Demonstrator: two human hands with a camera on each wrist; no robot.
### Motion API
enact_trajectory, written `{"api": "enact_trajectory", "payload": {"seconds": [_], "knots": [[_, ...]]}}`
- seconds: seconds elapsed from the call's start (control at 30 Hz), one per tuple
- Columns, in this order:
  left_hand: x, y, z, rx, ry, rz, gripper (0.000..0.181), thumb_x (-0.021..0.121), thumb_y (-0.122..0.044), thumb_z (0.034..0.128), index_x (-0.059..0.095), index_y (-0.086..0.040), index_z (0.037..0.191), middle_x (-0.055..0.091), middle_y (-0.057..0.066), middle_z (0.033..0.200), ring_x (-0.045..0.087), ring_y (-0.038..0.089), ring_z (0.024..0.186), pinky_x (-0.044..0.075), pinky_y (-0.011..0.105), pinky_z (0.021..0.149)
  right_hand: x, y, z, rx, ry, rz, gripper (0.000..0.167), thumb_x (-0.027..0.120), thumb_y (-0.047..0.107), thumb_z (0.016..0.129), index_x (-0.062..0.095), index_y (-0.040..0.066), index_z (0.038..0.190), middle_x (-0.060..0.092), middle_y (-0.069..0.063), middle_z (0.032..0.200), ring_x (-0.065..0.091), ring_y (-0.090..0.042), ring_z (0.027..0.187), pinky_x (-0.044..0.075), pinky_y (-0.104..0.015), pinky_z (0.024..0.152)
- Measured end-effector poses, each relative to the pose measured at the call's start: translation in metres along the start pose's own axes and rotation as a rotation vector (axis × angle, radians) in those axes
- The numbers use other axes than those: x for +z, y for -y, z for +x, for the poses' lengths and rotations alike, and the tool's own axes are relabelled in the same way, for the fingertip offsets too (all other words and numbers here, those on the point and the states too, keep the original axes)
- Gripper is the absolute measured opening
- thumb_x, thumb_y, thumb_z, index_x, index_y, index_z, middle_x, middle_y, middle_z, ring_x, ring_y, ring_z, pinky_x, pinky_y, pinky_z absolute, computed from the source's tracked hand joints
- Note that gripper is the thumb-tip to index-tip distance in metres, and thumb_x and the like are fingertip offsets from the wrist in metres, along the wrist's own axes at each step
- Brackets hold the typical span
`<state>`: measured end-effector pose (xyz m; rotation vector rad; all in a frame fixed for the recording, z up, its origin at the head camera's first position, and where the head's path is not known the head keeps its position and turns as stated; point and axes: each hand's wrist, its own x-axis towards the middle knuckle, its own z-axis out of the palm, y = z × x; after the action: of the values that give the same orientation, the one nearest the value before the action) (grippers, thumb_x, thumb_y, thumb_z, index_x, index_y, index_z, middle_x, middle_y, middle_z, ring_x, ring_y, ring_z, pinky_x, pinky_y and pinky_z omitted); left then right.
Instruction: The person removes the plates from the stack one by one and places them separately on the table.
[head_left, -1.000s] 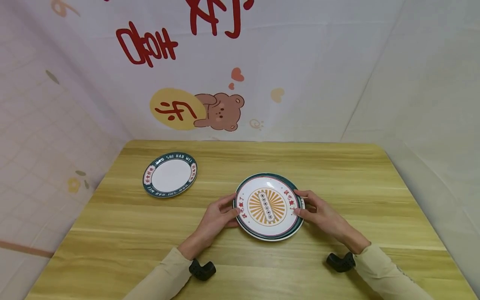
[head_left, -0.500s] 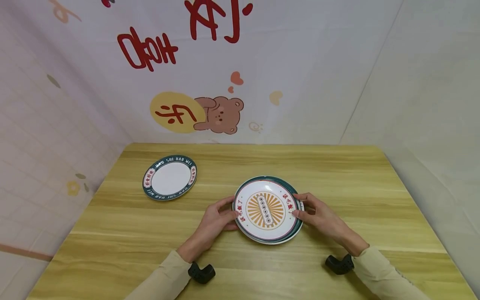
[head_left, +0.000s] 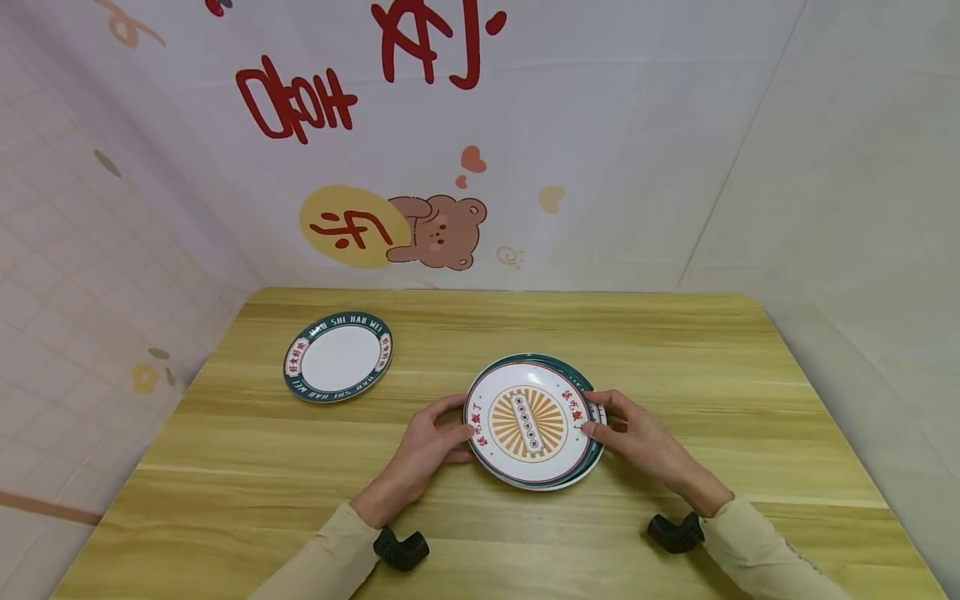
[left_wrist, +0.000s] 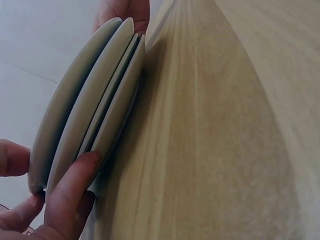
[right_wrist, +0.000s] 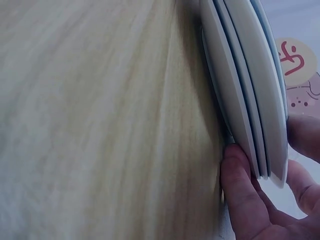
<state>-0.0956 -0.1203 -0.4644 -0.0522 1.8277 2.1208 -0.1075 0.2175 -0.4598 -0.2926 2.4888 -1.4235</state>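
Near the middle of the table, a stack of several plates [head_left: 517, 467] sits between my two hands. Its top plate [head_left: 527, 423] is white with an orange sunburst and red characters; dark green rims show below it on the right. My left hand [head_left: 427, 442] grips the left edge, thumb on the top rim and fingers against lower plates [left_wrist: 107, 95]. On the opposite edge my right hand [head_left: 637, 433] pinches the stack, with fingers [right_wrist: 240, 185] reaching under the plates [right_wrist: 250, 75]. Whether the stack's bottom touches the table is unclear.
Another plate [head_left: 341, 358], white with a green lettered rim, lies at the back left of the wooden table [head_left: 675, 350]. A printed cloth wall [head_left: 615, 125] stands behind the table. Black wrist devices [head_left: 401, 550] sit at both cuffs.
The top plate has slid slightly left over the ones below, so more green rim shows on the right. Both hands have shifted slightly left, still holding the stack. The head view has tilted slightly.
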Motion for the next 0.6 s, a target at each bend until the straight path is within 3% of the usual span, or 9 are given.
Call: {"api": "enact_trajectory", "payload": {"seconds": [0.3, 0.6], "knots": [[0.001, -0.005, -0.002, -0.011, -0.043, 0.008, 0.055, 0.063, 0.002, 0.094, 0.048, 0.004, 0.146, 0.048, 0.026, 0.142, 0.068, 0.023, 0.092, 0.064, 0.035, 0.075, -0.002, -0.004, -0.001, -0.044, -0.019, 0.019, 0.039, 0.06, 0.029, 0.107, 0.057, 0.003, 0.136, 0.06, -0.017, 0.138, 0.048, -0.043, 0.139, 0.036, -0.064, 0.116], [-0.005, -0.011, -0.01, -0.021, -0.082, 0.031, 0.053, 0.065, 0.001, 0.0926, 0.053, 0.001, 0.144, 0.053, 0.023, 0.136, 0.068, 0.023, 0.092, 0.064, 0.039, 0.077, -0.003, -0.002, -0.002, -0.041, 0.009, 0.025, 0.035, 0.062, 0.022, 0.106, 0.056, 0.005, 0.136, 0.06, -0.014, 0.136, 0.05, -0.041, 0.137, 0.038, -0.061, 0.115]]}}
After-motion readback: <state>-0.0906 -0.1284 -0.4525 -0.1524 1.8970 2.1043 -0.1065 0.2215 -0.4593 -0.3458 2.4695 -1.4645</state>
